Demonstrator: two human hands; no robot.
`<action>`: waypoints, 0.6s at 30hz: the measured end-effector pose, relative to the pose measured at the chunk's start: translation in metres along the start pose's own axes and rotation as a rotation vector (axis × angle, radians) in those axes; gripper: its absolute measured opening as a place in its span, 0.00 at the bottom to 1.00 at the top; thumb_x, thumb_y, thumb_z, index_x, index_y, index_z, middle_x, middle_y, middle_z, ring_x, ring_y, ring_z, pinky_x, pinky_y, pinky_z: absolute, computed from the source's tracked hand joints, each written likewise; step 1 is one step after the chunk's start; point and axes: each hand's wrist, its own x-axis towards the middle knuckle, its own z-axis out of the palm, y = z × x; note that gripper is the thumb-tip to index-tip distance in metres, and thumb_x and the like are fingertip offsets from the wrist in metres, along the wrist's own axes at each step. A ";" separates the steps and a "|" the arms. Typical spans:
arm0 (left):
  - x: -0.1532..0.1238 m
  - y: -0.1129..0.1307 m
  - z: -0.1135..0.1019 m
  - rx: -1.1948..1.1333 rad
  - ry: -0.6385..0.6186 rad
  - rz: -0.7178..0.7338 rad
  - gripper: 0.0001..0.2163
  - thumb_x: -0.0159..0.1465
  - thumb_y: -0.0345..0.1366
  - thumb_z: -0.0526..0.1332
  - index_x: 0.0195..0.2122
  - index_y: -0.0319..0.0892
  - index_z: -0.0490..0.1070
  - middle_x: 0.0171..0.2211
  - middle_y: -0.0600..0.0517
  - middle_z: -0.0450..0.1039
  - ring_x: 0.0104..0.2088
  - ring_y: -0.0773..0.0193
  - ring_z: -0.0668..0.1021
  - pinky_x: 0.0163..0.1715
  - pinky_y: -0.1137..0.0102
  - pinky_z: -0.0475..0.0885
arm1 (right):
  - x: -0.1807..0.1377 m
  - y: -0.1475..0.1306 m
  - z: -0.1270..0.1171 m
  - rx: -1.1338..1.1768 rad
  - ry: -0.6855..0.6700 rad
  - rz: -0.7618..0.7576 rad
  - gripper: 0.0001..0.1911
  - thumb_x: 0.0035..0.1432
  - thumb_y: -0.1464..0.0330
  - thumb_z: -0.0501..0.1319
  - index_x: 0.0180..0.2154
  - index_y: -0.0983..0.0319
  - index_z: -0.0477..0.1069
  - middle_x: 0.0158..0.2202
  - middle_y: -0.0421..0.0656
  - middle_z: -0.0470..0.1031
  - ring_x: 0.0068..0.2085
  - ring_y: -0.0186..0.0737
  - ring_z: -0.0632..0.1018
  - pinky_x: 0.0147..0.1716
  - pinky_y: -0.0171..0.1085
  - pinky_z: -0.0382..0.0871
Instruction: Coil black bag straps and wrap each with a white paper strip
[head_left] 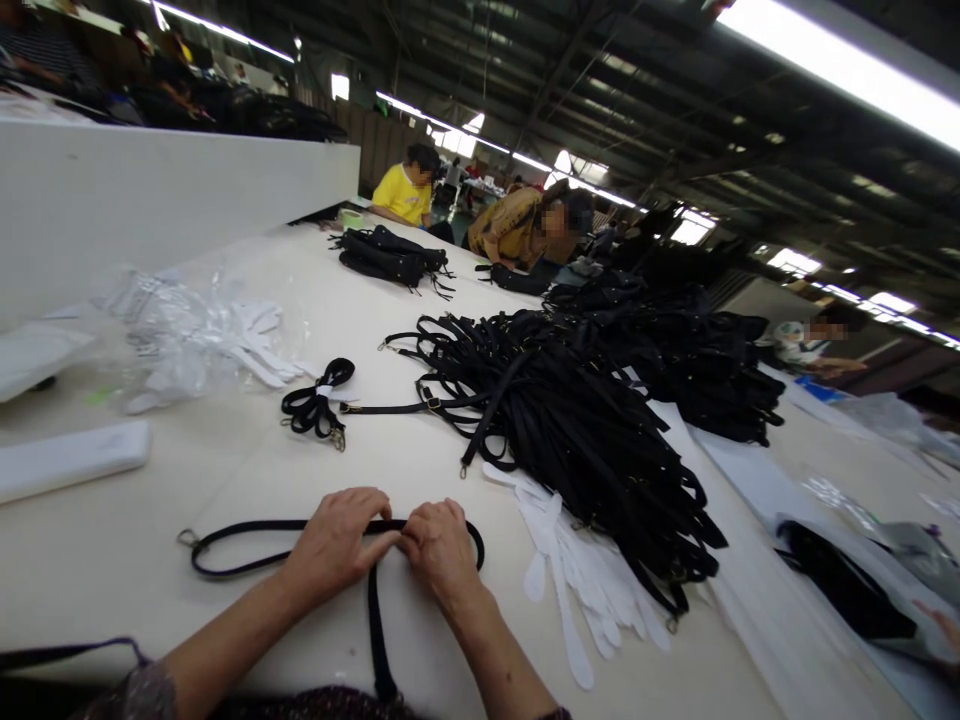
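Observation:
A narrow black strap (251,527) lies looped on the white table in front of me, with a metal clip (187,538) at its left end. My left hand (341,540) is closed on the strap near the middle of the loop. Right beside it, my right hand (441,550) grips the same strap, fingertips almost meeting the left ones. One length of the strap hangs down toward my body between my forearms. Beyond my hands sits a bundled black strap (319,400) with a white band around its middle.
To the right spreads a big pile of black straps (570,430) with metal clips. White paper strips (562,560) lie under its near edge. Clear plastic bags (202,330) and a white block (75,460) are at left. Several people work beyond, one in yellow (405,193).

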 end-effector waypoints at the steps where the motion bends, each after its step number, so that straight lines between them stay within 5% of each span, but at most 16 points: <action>1: -0.006 0.003 0.001 0.026 0.023 0.012 0.10 0.64 0.46 0.60 0.41 0.48 0.69 0.56 0.48 0.72 0.59 0.50 0.70 0.58 0.52 0.62 | 0.000 0.000 0.001 -0.010 0.011 -0.011 0.08 0.64 0.66 0.59 0.34 0.57 0.77 0.39 0.40 0.77 0.44 0.40 0.73 0.59 0.47 0.51; 6: -0.029 0.004 0.006 0.220 0.070 0.023 0.01 0.61 0.35 0.60 0.34 0.47 0.70 0.62 0.48 0.68 0.66 0.45 0.62 0.61 0.43 0.55 | -0.006 0.004 0.004 -0.020 0.043 -0.072 0.07 0.64 0.66 0.60 0.34 0.57 0.75 0.39 0.39 0.77 0.45 0.39 0.73 0.59 0.47 0.51; 10: -0.035 -0.014 -0.010 0.248 0.017 0.005 0.05 0.63 0.31 0.57 0.33 0.47 0.70 0.62 0.51 0.68 0.66 0.47 0.61 0.61 0.42 0.54 | -0.010 0.012 0.010 0.013 0.112 -0.150 0.02 0.62 0.68 0.62 0.35 0.57 0.73 0.40 0.38 0.77 0.45 0.39 0.73 0.62 0.49 0.49; 18: -0.054 -0.056 -0.042 0.130 -0.125 -0.007 0.06 0.67 0.36 0.56 0.37 0.51 0.72 0.54 0.55 0.74 0.55 0.57 0.74 0.62 0.44 0.53 | -0.024 0.025 0.014 0.105 0.182 -0.241 0.03 0.60 0.67 0.65 0.37 0.56 0.72 0.42 0.40 0.77 0.47 0.41 0.74 0.63 0.52 0.49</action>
